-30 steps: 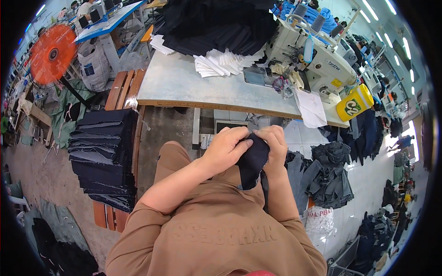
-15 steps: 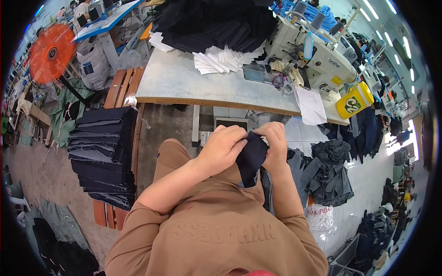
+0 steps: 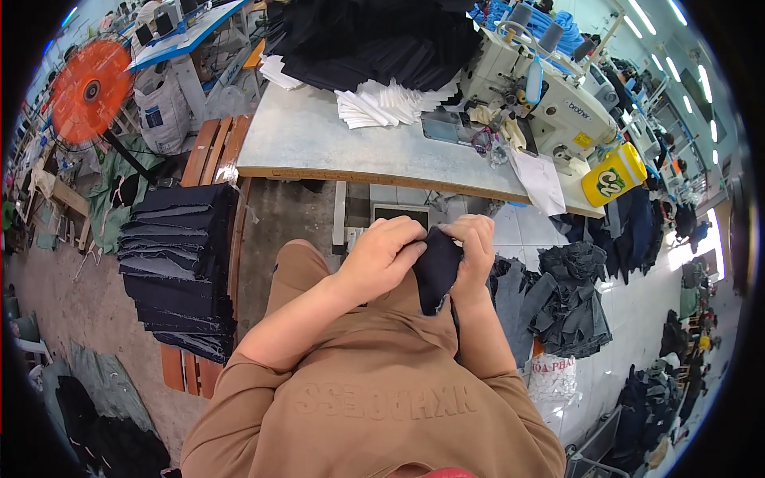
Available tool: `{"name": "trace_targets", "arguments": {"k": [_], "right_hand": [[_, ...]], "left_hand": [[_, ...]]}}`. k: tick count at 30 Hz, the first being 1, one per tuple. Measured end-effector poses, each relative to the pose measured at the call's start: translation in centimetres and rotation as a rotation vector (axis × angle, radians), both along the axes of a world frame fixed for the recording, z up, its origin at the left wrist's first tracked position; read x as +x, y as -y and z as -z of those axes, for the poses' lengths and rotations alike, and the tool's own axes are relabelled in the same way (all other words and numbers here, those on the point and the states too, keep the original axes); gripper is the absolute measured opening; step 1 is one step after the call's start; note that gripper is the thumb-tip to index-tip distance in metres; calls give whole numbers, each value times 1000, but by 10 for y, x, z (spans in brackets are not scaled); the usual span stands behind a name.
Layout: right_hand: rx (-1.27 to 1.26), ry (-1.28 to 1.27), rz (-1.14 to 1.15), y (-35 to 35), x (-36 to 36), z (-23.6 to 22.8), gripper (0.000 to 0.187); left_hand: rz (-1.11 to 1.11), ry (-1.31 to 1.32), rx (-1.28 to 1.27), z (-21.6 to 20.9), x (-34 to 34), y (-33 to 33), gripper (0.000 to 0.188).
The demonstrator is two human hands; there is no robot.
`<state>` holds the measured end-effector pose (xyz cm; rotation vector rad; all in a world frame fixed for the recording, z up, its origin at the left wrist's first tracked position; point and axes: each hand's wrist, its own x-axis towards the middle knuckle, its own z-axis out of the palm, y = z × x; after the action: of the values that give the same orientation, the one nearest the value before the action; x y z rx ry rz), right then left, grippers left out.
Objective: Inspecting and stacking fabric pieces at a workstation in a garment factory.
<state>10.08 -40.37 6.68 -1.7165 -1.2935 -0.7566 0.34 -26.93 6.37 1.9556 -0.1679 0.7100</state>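
A small dark navy piece of fabric (image 3: 437,271) hangs between my two hands, just above my lap. My left hand (image 3: 384,253) pinches its upper left edge, thumb against fingers. The upper right edge is gripped by my right hand (image 3: 473,248), whose fingers curl over the cloth. The piece tapers downward to a pale, frayed-looking lower edge. Both hands are in front of the sewing table (image 3: 351,151), on the near side of its edge and apart from it.
Left of my knee, stacked dark denim pieces (image 3: 179,263) lie on a wooden slatted bench (image 3: 209,155). The table bears black fabric (image 3: 366,44), white pieces (image 3: 378,107), a sewing machine (image 3: 550,99) and a yellow cup (image 3: 613,175). Grey denim pieces (image 3: 570,303) lie at right; an orange fan (image 3: 92,89) stands left.
The fabric's lower end has drawn up slightly and looks narrower. Both hands keep their grip in nearly the same place, and my right forearm has shifted slightly left.
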Motion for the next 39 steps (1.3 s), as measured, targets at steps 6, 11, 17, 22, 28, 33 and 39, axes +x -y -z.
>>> {"name": "trace_targets", "arguments": {"k": [6, 11, 17, 22, 28, 33, 39], "right_hand": [[-2, -16, -30, -3, 0, 4, 16], [-162, -167, -188, 3, 3, 1, 16], [-349, -430, -348, 20, 6, -6, 21], [-112, -1399, -711, 27, 9, -8, 35], [-464, -745, -415, 21, -3, -11, 21], [-185, -1168, -389, 19, -10, -9, 8], [-192, -1176, -388, 19, -5, -5, 9]], "left_hand": [[-44, 67, 163, -6, -8, 1, 7], [316, -346, -223, -17, -12, -28, 21], [406, -315, -54, -17, -13, -35, 16], [241, -145, 146, -13, -13, -33, 11], [149, -83, 260, -10, -10, -34, 9], [398, -341, -481, -8, -15, -45, 18], [337, -238, -174, -6, -14, -33, 16]]}}
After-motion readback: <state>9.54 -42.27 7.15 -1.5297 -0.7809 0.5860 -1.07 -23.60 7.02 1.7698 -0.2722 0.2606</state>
